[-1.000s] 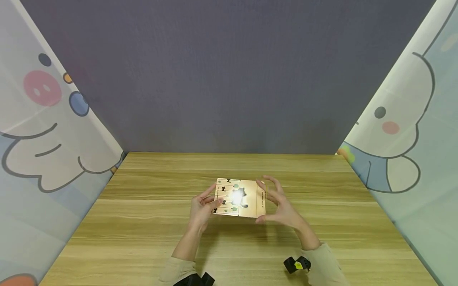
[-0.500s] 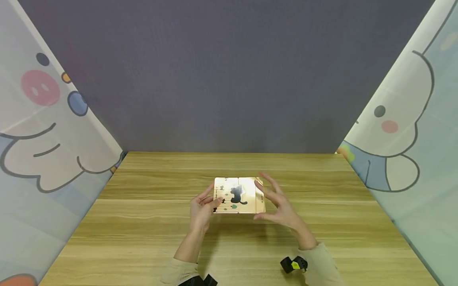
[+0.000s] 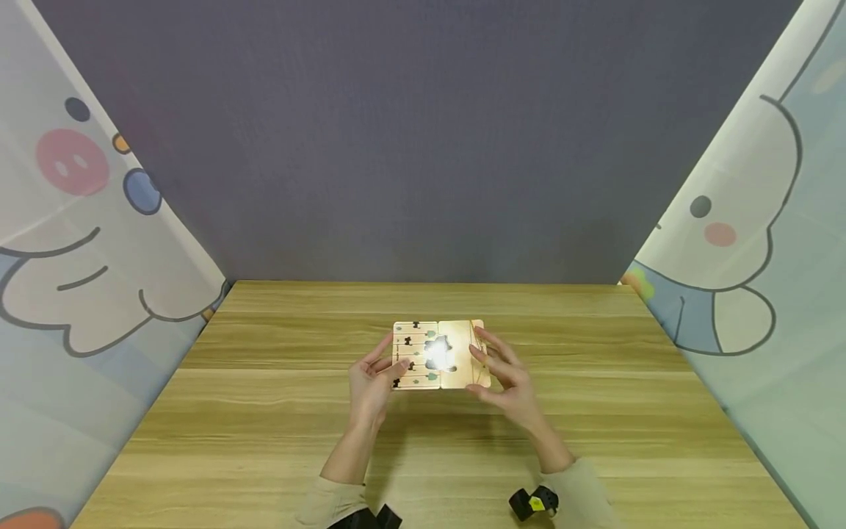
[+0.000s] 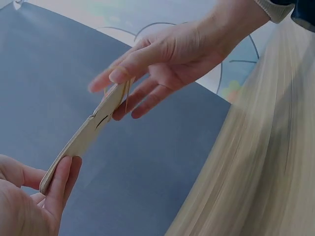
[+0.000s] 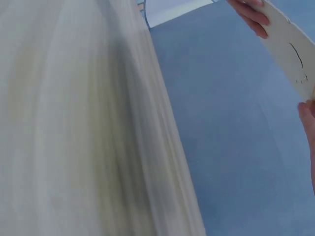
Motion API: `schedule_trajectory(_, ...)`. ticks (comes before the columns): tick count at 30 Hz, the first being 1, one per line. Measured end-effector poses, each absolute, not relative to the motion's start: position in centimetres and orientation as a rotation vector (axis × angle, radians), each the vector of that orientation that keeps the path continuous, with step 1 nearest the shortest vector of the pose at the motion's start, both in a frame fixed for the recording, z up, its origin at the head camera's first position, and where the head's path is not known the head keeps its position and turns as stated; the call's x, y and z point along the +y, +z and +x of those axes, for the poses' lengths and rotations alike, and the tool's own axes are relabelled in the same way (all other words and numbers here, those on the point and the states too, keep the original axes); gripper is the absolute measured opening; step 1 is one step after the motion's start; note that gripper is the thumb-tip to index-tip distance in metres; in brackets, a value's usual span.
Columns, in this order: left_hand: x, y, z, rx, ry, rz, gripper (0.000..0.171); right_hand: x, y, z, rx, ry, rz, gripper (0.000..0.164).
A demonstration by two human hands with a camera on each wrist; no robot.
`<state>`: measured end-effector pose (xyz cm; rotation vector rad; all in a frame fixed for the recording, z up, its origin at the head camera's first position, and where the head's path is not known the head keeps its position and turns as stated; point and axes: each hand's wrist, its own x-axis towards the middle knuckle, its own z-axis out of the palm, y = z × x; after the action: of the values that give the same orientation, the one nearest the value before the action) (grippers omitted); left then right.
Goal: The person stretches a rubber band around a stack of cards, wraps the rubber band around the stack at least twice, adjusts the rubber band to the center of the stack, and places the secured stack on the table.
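Observation:
A small cream notebook [image 3: 456,376] with a black cat print is held above the table, its cat side up and a lamp glare on its middle. My left hand [image 3: 370,389] grips its left end, thumb on top and fingers beneath. At the right end, my right hand [image 3: 518,394] has thumb and fingers bent around a thin elastic band, which slants across the cover. In the left wrist view the notebook [image 4: 84,138] appears edge-on, with the band [image 4: 128,94] standing off it by the right fingers. The right wrist view catches the notebook's pale underside [image 5: 288,56].
A wood-grain table [image 3: 264,411] lies below the hands. Behind it rises a dark grey panel [image 3: 423,147]. Cartoon-printed sheets [image 3: 152,272] flank the table on both sides. Each wrist carries a black camera [image 3: 532,503].
My right hand has moved left and closed in on the notebook's right end, and the elastic band now slants. The notebook has risen slightly in view, with my left hand still holding it.

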<state>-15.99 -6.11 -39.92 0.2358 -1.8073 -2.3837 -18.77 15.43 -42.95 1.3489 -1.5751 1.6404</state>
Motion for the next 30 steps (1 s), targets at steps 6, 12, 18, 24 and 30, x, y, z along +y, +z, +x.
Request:
schedule_trajectory(6, -6.0, -39.4, -16.1, -1.8, -2.343, 0.249, 0.053, 14.9, -43.5, -18.0, -1.602, 1.757, 1.166, 0.05)
schedule_trajectory(12, -6.1, -39.0, -16.3, -1.803, -2.293, 0.239, 0.054, 14.6, -43.2, -17.0, -1.652, 1.908, 0.903, 0.05)
schedule_trajectory(18, -5.9, -39.0, -16.6, -1.788, -2.288, 0.232, 0.055, 15.0, -46.9, -18.3, -1.639, 2.087, 0.668, 0.047)
schedule_trajectory(24, -5.7, -39.3, -16.7, -1.769, -2.299, 0.207, 0.053, 15.5, -49.7, -19.2, -1.671, 2.289, 0.417, 0.037)
schedule_trajectory(30, -5.5, -39.5, -17.0, -1.754, -2.304, 0.199, 0.054, 13.5, -42.6, -15.6, -1.799, 2.473, 0.073, 0.037)
